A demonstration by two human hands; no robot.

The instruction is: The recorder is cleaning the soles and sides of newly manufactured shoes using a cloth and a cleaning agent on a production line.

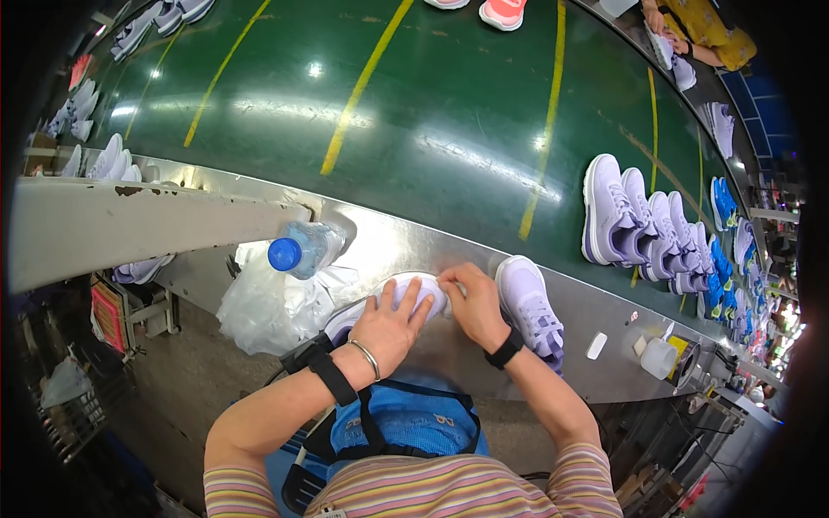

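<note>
**Q:** Condition of the left hand [385,338]?
**A:** Fingers spread apart, palm down, laid over the upper of a lavender sneaker [439,301]. No grip around it is visible.

**Q:** And the right hand [475,308]?
**A:** Fingers bent, tips at the sneaker's toe, just right of the left fingertips. Whether they pinch anything, I cannot tell.

**Q:** Location of the sneaker?
**A:** Beneath the left fingers, at the near edge of the metal ledge [380,243].

**Q:** Surroundings?
**A:** A second lavender sneaker [523,298] stands just right of the right fingers. Left of the left fingers: a clear plastic bag [263,304] and a blue-capped bottle [313,248]. Beyond both hands' fingers: a green conveyor belt [440,108] with yellow lines.
</note>
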